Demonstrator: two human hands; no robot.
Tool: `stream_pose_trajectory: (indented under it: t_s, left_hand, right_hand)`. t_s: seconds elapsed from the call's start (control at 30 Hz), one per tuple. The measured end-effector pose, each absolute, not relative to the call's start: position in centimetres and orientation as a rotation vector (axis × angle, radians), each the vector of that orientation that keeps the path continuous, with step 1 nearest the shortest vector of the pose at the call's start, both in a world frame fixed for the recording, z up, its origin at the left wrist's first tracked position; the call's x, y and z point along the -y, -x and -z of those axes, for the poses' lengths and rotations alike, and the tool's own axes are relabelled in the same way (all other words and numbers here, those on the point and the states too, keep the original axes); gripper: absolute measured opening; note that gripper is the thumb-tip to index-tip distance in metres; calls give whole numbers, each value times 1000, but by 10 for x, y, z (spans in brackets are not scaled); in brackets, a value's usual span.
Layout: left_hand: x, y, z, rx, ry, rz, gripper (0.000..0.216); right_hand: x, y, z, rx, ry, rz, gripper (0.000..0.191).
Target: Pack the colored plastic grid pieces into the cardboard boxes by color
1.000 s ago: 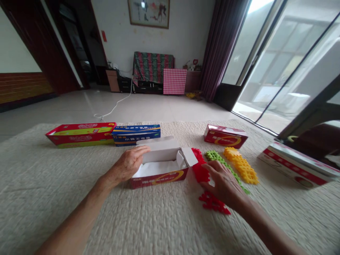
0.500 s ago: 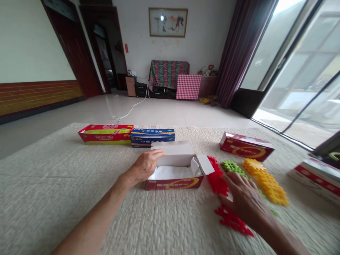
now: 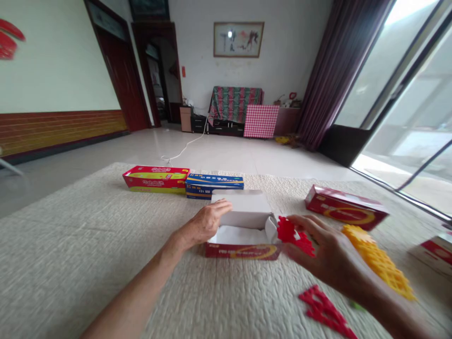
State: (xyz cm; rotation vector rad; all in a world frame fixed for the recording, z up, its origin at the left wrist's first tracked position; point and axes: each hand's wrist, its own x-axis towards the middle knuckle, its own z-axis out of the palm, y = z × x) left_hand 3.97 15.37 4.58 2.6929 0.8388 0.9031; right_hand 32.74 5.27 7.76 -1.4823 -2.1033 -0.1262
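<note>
A dark red cardboard box (image 3: 243,252) stands open in front of me, its lid folded back and white lining inside. My left hand (image 3: 208,221) grips its left edge, the fingers bent over the side near the lid. Beside the box's right end, my right hand (image 3: 323,245) holds red plastic interlocking pieces (image 3: 286,230) between thumb and fingers, raised off the mat. Below that hand lies a red triangular lattice piece (image 3: 326,308). Yellow interlocking pieces (image 3: 381,263) lie to the right, partly behind my forearm. Only a bit of a green piece (image 3: 357,306) shows.
Behind the open box stand a red-and-yellow box (image 3: 157,180) and a blue box (image 3: 215,181). Another dark red box (image 3: 346,207) is at the back right, and a white-and-red box (image 3: 432,254) at the right edge. All rest on a quilted beige mat (image 3: 106,245).
My right hand has picked up red pieces from the mat and brought them up beside the open box. My left hand stays at the box's left side. The view has shifted left.
</note>
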Motion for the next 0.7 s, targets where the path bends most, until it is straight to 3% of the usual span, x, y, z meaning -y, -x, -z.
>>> stream_pose_trajectory:
  t_s: [0.17,0.43,0.7]
  left_hand:
    - [-155,-39,-44,-865,-2582,-1001,50]
    - [-153,-40,-46,-878,-2562,-1003,50]
    - [-153,-41,-47,-887,-2565,-976,47]
  right_hand:
    - [-90,-267,-92,2253,1346,-261,27]
    - [-116,-246,-74,2356,1359,-633,29]
    - [-129,-234,-62,2437,1393,-694,24]
